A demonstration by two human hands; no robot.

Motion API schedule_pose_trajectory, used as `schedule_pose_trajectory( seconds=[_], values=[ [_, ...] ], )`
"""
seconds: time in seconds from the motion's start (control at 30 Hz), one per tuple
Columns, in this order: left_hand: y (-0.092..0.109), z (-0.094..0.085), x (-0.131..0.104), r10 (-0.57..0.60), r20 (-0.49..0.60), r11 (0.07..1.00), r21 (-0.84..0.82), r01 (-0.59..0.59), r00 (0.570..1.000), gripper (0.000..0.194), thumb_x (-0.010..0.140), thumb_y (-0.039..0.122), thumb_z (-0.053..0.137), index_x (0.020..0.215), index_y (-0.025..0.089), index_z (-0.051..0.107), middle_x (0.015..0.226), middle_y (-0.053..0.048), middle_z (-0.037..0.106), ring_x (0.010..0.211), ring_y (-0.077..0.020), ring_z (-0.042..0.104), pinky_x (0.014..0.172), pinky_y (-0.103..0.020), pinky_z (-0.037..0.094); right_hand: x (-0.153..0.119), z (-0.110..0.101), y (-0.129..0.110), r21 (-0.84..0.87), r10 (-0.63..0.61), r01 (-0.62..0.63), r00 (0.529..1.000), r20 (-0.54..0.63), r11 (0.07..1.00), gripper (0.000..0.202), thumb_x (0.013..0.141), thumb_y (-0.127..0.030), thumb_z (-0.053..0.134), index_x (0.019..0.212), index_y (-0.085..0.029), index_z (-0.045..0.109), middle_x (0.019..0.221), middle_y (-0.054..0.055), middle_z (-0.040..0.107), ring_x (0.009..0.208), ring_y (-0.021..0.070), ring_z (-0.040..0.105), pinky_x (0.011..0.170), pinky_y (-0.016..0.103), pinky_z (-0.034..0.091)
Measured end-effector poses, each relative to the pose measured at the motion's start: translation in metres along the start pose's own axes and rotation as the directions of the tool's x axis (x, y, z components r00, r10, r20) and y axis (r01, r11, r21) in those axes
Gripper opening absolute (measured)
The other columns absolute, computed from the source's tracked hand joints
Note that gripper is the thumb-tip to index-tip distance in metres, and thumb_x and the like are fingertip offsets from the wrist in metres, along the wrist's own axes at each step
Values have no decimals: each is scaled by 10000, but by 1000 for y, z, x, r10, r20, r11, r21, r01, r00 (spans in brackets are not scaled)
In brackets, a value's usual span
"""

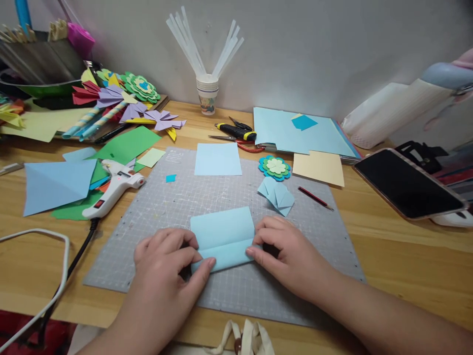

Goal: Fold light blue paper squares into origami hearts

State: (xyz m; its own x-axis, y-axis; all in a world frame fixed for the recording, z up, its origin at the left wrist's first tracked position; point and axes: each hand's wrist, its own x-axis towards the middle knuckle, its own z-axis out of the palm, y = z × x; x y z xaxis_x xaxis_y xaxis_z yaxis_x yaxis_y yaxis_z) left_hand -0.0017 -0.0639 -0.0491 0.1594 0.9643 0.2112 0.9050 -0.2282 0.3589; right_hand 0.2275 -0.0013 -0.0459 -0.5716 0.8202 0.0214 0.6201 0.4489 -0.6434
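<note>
A light blue sheet of paper (pixel 223 229) lies on the grey cutting mat (pixel 310 276), its near edge folded over toward the middle. My left hand (pixel 170 266) grips the left end of the fold, thumb on top and fingers curled behind. At the right end, my right hand (pixel 284 251) pinches the paper between thumb and fingers. Just beyond it sit a folded light blue paper piece (pixel 277 195) and a layered paper flower (pixel 274 167) in blue and green. A flat light blue square (pixel 218 159) rests at the mat's far edge.
On the left lie a white glue gun (pixel 114 190) with its cord and blue and green papers (pixel 59 185). Pliers (pixel 236 131), a pencil (pixel 316 198), a phone (pixel 410 182), a paper stack (pixel 269 125) and a cup of white strips (pixel 207 96) surround the mat.
</note>
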Motion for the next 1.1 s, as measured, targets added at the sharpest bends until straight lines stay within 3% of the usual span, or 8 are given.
schedule_pose_trajectory(
  seconds=[0.23,0.53,1.1],
  values=[
    [-9,0,1,21,40,999,42,-23,999,212,863,324,564,682,219,599,847,-18,598,838,-234,522,726,-377,286,4,1,-2,-68,39,-40,999,-15,997,186,851,-191,620,702,-175,511,800,17,520,775,186,473,694,347,371],
    [-9,1,3,52,44,996,74,-55,998,252,864,338,559,650,215,505,801,-16,559,775,-229,469,682,-356,258,5,2,-2,-98,48,-47,999,6,994,180,867,-194,597,709,-183,511,794,15,511,763,186,472,679,350,359],
    [-11,1,2,50,10,995,84,-51,999,222,848,369,589,711,220,497,796,-29,548,766,-239,464,687,-380,284,3,2,-5,-75,77,-78,997,-13,994,145,852,-134,554,725,-191,511,832,37,523,800,202,502,712,378,409]
  ],
)
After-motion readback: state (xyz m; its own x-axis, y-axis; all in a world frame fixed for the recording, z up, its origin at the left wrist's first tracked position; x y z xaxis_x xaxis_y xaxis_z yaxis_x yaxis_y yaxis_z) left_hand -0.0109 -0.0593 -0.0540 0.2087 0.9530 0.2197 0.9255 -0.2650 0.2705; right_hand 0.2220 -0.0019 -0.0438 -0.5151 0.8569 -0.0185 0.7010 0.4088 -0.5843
